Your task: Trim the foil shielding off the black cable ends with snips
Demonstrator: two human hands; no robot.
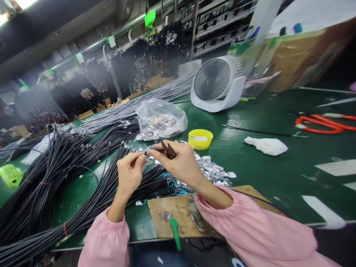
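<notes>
Nearest me, a brown board (pixel 172 213) lies on the green counter (pixel 261 174) with a green-handled tool (pixel 175 231) across its front edge. Above it my left hand (pixel 130 173) has its grip pinched narrow, thumb and forefinger closed on the end of a thin cable (pixel 147 151). My right hand (pixel 179 161) is just beside it, fingers wrapped tight around small dark snips (pixel 168 150), whose tips point at the cable end; I cannot tell whether the blades touch it. Under and behind my hands lies a heap of silver foil scraps (pixel 211 170) with bits of blue among them. To my left, bundles of black cables (pixel 55 178) spread across the counter. Further back sit a yellow cup (pixel 200 139), a crumpled white rag (pixel 266 145), and a clear bag (pixel 161 119) of small pieces. Beyond those stand a white fan (pixel 218 83) and, well to the right, orange-handled scissors (pixel 319 123).
</notes>
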